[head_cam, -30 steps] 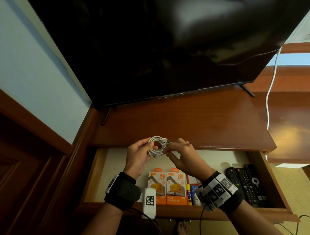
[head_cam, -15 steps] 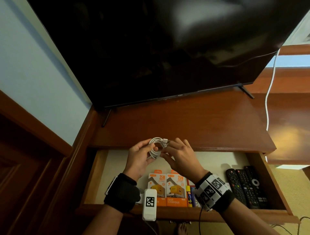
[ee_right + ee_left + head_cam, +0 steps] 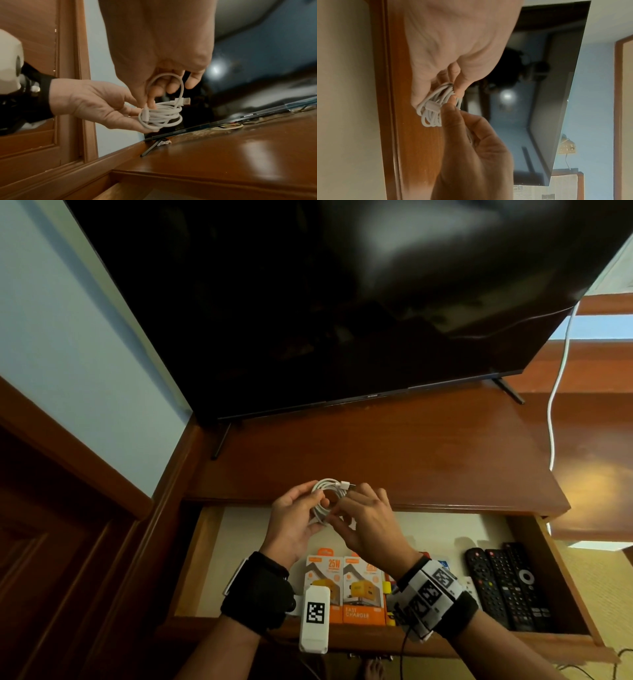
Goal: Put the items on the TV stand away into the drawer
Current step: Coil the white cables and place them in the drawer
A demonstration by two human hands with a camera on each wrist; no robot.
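A coiled white charging cable (image 3: 322, 498) hangs between both hands above the back edge of the open drawer (image 3: 195, 559). My left hand (image 3: 294, 518) cups the coil (image 3: 161, 115), fingers curled under it and thumb on top. My right hand (image 3: 363, 522) pinches the cable's loose end, which arcs up in a loop (image 3: 180, 86) to a USB plug (image 3: 186, 101). In the left wrist view the coil (image 3: 435, 105) sits pinched at my left fingertips, with the right hand (image 3: 471, 148) touching it from below. The wooden TV stand top (image 3: 376, 460) shows nothing lying on it.
In the drawer lie two orange charger boxes (image 3: 346, 590), small items beside them, and several black remotes (image 3: 507, 583) at the right. The big TV (image 3: 325, 302) stands on thin legs (image 3: 221, 440) over the stand. A white cord (image 3: 555, 392) hangs down at the right.
The hands with the coil have sunk slightly toward me. My right fingers have shifted along the coil, drawing the loose end round it.
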